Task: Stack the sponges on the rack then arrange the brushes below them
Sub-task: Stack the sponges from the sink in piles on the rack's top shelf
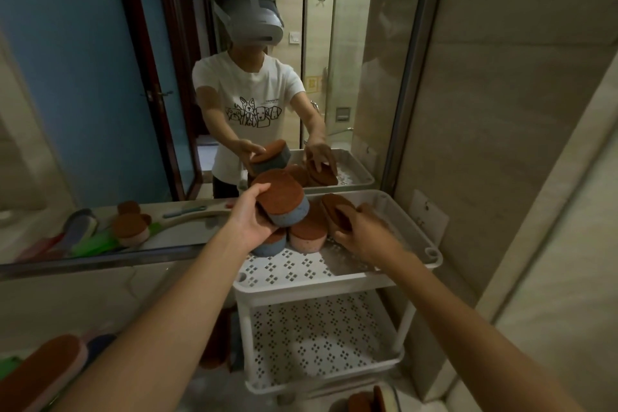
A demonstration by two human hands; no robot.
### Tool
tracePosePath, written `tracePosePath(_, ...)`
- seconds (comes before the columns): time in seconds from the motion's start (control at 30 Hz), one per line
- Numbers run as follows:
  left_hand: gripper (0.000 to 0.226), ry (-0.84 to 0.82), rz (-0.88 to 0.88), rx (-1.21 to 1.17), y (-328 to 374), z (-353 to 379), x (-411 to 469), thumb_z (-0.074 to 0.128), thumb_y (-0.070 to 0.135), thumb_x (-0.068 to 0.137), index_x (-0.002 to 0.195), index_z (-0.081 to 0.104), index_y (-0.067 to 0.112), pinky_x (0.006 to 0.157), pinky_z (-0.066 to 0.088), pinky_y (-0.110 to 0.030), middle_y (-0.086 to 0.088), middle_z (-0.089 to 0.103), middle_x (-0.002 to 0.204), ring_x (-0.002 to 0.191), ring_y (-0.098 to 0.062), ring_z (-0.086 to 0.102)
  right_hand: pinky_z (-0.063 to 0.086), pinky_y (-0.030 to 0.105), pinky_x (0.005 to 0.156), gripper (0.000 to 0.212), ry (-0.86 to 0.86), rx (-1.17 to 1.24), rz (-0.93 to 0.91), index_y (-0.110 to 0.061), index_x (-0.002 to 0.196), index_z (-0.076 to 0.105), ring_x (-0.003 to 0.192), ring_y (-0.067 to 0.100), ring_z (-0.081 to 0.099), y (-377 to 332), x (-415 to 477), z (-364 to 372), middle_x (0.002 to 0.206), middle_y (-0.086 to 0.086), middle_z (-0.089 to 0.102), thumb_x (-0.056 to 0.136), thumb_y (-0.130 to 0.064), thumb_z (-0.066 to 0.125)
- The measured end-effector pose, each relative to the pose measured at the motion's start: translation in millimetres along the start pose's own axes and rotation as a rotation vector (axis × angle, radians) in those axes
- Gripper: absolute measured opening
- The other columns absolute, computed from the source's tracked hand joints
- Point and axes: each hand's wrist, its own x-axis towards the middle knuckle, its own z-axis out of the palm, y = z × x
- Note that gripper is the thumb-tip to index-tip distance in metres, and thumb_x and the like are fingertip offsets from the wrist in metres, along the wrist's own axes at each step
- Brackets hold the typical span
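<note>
Left hand (249, 222): fingers clamped on blue sponge (284, 202), 12 o'clock.
Right hand (359, 231): fingers closed on brown sponge (336, 211), top shelf (334, 278).

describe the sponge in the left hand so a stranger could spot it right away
Find the white perforated two-tier rack under the mirror. Above the sponge pile on its top tier, the left hand holds a round sponge. Unlike its neighbours, which lie in the tray, it is lifted and tilted, showing a rust-brown scrub face over a blue-grey body.
</note>
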Motion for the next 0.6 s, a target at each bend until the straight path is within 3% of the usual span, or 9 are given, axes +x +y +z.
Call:
tracePosePath(0.23,0.035,-0.022,-0.003,0.014,1,-3,0,0.048,0.025,0.092,0.126,0.052,0.018,0.091,0.042,-0.038,-0.011,0.06,0.117,0.092,-0.024,0.058,0.045,0.039,0.096,0.055,0.009,-0.095,0.002,-0.019,0.142,0.035,0.109,0.038,0.052,-7,2,6,0.133,0.018,0.038,0.091,-0.034,0.052)
tracePosePath(0.43,0.032,-0.15,-0.039,0.11,-3,11,2,0.044,0.027,0.095,0.125,0.053,0.019,0.084,0.046,-0.037,-0.008,0.063,0.108,0.099,-0.022,0.058,0.044,0.037,0.096,0.058,0.006,-0.127,-0.05,-0.021,0.143,0.035,0.111,0.036,0.052,-1,1,7,0.135,0.017,0.036,0.091,-0.039,0.053)
tracePosePath(0.6,0.039,-0.143,-0.059,0.072,-8,9,5,0.038,0.025,0.098,0.134,0.047,0.013,0.099,0.038,-0.038,-0.011,0.055,0.133,0.125,-0.026,0.049,0.045,0.037,0.094,0.055,0.013,-0.17,-0.067,-0.022,0.142,0.035,0.111,0.036,0.051,-3,0,9,0.134,0.018,0.037,0.092,-0.041,0.049)
